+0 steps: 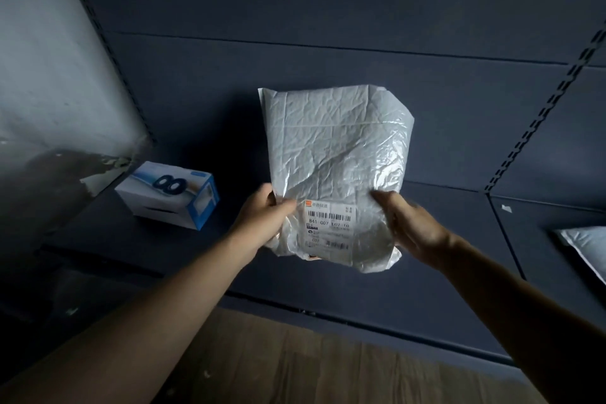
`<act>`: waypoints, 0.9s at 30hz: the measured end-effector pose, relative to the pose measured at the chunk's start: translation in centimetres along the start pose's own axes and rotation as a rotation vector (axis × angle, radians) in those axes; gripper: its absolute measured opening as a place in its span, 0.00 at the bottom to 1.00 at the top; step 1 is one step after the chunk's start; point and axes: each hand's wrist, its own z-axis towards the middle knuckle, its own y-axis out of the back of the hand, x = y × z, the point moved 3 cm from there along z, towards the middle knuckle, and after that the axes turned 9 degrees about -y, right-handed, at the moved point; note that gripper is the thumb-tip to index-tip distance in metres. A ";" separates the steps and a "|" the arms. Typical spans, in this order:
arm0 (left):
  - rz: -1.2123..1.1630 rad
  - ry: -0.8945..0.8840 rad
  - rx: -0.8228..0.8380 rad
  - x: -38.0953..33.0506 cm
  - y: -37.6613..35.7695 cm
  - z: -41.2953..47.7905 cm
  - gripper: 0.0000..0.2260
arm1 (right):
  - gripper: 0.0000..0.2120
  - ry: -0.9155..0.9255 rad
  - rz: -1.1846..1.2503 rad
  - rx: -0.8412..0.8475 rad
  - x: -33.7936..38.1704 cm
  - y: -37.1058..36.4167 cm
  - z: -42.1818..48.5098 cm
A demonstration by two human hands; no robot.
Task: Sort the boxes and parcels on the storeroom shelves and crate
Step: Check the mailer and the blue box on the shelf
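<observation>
From the head camera, you hold a crinkled pale plastic parcel point(337, 157) upright with both hands, in front of the dark back panel point(328, 43) and over the dark shelf point(442, 210). You cannot tell whether its bottom edge touches the shelf.

Your left hand point(262, 220) grips the parcel's lower left corner. The thumb is pressed on the front, just beside the printed shipping label point(331, 223), and the other fingers are curled round behind the edge, out of sight.

Your right hand point(410, 229) holds the lower right edge. It is blurred, with the thumb lying along the front face, and how the other 4 fingers sit behind the plastic cannot be told.

The label faces you, low on the parcel, between your 2 hands.

A blue and white box point(170, 195) lies on the same shelf to the left, well apart from the parcel and near the grey wall point(49, 59).

At the right edge, the other parcel point(587, 249), also in pale plastic, lies flat on the neighbouring shelf section, beyond the slotted upright point(551, 108).

Below the shelf's front edge you see wooden floor point(295, 364).
</observation>
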 end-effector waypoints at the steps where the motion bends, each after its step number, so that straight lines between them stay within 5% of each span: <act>1: -0.044 0.017 -0.038 -0.1 -0.1 0.0 0.07 | 0.23 0.026 -0.009 0.001 0.1 -0.1 -0.2; 3: -0.013 -0.010 -0.127 -0.2 -0.1 0.2 0.11 | 0.27 0.070 -0.037 -0.009 0.5 -0.2 -0.6; 6: 0.299 -0.197 -0.307 -1.0 0.1 0.3 0.19 | 0.12 0.129 0.008 0.036 0.9 -0.4 -0.6; 9: 0.253 -0.247 -0.158 -2.8 -1.5 0.0 0.12 | 0.23 0.172 0.003 0.014 1.6 -1.5 -0.7; 12: 0.162 -0.172 -0.047 -4.3 -3.1 -0.6 0.16 | 0.26 0.230 -0.059 -0.072 2.0 -2.5 -0.4; 15: 0.055 -0.074 0.017 -5.3 -3.2 -1.4 0.22 | 0.16 0.195 -0.100 -0.086 2.1 -2.8 -0.2; 17: -0.164 -0.049 0.099 -5.8 -3.0 -1.9 0.14 | 0.09 0.162 -0.100 -0.043 2.3 -2.9 -0.3; 21: -0.303 -0.018 0.226 -5.8 -2.2 -2.2 0.03 | 0.14 0.212 -0.250 -0.031 2.0 -3.1 -0.3; 27: -0.267 0.151 0.283 -3.3 -1.5 -1.2 0.23 | 0.16 0.374 -0.334 -0.034 2.1 -4.3 -1.1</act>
